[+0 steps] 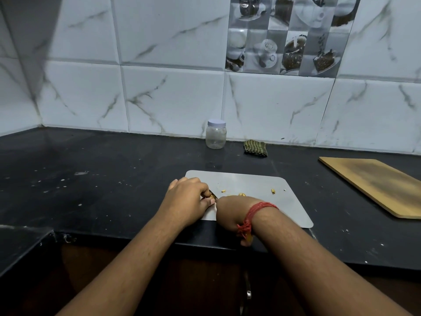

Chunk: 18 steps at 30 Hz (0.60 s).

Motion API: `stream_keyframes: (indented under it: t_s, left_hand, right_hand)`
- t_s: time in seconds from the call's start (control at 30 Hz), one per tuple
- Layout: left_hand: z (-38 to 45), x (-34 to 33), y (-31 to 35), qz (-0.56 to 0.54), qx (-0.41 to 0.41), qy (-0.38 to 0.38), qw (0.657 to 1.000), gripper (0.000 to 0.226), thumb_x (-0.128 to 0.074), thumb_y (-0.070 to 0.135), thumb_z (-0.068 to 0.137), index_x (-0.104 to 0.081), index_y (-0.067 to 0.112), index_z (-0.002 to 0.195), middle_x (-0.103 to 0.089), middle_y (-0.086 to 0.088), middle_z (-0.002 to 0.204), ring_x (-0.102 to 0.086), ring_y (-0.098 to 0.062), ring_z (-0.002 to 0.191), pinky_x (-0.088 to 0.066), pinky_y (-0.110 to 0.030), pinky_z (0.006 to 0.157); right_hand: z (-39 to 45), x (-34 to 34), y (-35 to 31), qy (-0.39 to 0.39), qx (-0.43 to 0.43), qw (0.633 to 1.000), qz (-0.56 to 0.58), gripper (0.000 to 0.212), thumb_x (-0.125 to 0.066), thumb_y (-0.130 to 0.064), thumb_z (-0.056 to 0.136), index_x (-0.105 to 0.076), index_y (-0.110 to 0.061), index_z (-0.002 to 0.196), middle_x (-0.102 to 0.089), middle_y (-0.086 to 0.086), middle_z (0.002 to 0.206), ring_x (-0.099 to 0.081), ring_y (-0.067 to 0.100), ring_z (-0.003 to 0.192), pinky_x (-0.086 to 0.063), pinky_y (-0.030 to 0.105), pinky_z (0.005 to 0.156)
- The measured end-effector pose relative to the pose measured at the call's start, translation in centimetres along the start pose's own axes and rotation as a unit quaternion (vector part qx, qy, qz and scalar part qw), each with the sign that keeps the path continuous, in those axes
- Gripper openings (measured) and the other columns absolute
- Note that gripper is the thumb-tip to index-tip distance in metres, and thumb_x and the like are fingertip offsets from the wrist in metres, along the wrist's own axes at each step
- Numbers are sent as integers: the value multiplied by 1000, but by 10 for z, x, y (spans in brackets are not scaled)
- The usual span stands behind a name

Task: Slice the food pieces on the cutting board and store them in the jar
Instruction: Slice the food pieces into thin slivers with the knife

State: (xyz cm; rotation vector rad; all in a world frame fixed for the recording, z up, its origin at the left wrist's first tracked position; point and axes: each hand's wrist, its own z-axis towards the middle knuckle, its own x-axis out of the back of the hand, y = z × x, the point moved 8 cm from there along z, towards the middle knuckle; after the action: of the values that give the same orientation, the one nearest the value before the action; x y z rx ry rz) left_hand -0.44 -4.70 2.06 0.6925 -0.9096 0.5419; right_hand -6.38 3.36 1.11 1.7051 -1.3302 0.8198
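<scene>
Your left hand (pixel 189 199) curls its fingers over a small yellowish food piece (pixel 212 196) at the near left of the grey cutting board (pixel 257 181); your right hand (pixel 230 213), a red thread (pixel 252 215) round its wrist, sits just beside it, fist closed, though what it grips is hidden from you; more food bits (pixel 273 190) lie scattered across the board; the jar (pixel 216 137), lid on, stands well behind by the tiled wall (pixel 173 92), near a folded green cloth (pixel 255 148); a wooden board (pixel 376 183) lies to your right on the black counter (pixel 91 179).

counter (pixel 114 179): dark, glossy, speckled | cutting board (pixel 262 185): matt grey | jar (pixel 216 136): clear plastic | wooden board (pixel 376 181): matt | cloth (pixel 255 148): striped
</scene>
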Motion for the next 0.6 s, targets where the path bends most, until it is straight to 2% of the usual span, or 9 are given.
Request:
stream_keyframes:
  t_s: [0.03, 0.1, 0.2, 0.27, 0.33, 0.4, 0.43, 0.53, 0.6]
  left_hand:
    - [0, -1, -1, 6, 3, -3, 1000, 16, -64, 45, 92, -70, 30, 91, -64, 13, 102, -51, -15, 103, -33, -43, 110]
    - [0, -2, 0, 13, 5, -5, 1000, 17, -63, 47, 92, -70, 30, 90, -64, 13, 101, -50, -15, 103, -33, -45, 110]
    - [0, -3, 1, 16, 2, 2, 1000, 19, -64, 47, 91, -68, 30, 85, -63, 14, 98, -49, -15, 102, -35, -45, 109]
    - [0, -4, 1, 8, -2, 5, 1000, 18, -65, 46, 91, -67, 30, 84, -63, 14, 98, -48, -14, 101, -37, -41, 106]
    - [0, -3, 2, -2, -8, 6, 1000, 18, -65, 45, 92, -68, 29, 84, -63, 13, 98, -47, -14, 100, -39, -37, 100]
    - [1, -3, 2, -12, -14, 3, 1000, 17, -66, 44, 91, -68, 29, 83, -63, 13, 97, -47, -15, 100, -39, -35, 97]
    - [1, -4, 1, -17, -15, 2, 1000, 17, -66, 43, 91, -67, 29, 82, -63, 12, 97, -47, -15, 100, -39, -34, 96]
    - [2, -5, 1, -29, -13, -1, 999, 18, -67, 42, 91, -67, 27, 81, -63, 12, 96, -47, -15, 100, -39, -33, 94]
    - [1, -4, 1, -34, -12, -2, 999, 17, -67, 40, 90, -68, 26, 82, -62, 11, 95, -47, -16, 99, -40, -33, 93]
  right_hand:
    - [-3, 3, 0, -2, -10, 1000, -15, 13, -73, -5, 78, -64, 3, 81, -50, 5, 69, -55, 19, 68, -39, 22, 67]
    - [-5, 6, 2, -4, -8, 999, -36, 27, -71, -2, 79, -62, 5, 104, -55, 7, 77, -58, 23, 78, -41, 22, 64]
    - [-8, 2, 9, 18, -20, 999, -39, 20, -57, -1, 90, -60, 4, 109, -60, 9, 85, -52, 19, 65, -35, 17, 42]
    - [-11, -2, 8, 27, 17, 996, -82, 26, -50, -7, 96, -60, 4, 118, -57, 7, 81, -48, 19, 64, -32, 17, 46]
    - [-17, 0, 1, 11, 40, 996, -80, 22, -56, -13, 94, -65, 3, 106, -47, 2, 67, -42, 15, 55, -32, 18, 49]
    - [-25, -3, -6, -40, 25, 993, -112, 18, -70, -15, 85, -65, 0, 77, -43, 2, 61, -39, 11, 52, -31, 16, 48]
    - [-29, -3, -9, -52, 30, 987, -151, 18, -72, -15, 83, -65, 0, 75, -43, 1, 61, -39, 10, 52, -30, 15, 47]
    - [-30, 3, -11, -36, 9, 989, -140, 17, -66, -12, 87, -62, 2, 79, -39, 2, 63, -36, 11, 54, -26, 15, 46]
    - [-28, 10, -13, -14, 3, 995, -96, 13, -63, -9, 89, -62, 4, 89, -43, 6, 69, -46, 19, 64, -38, 20, 58]
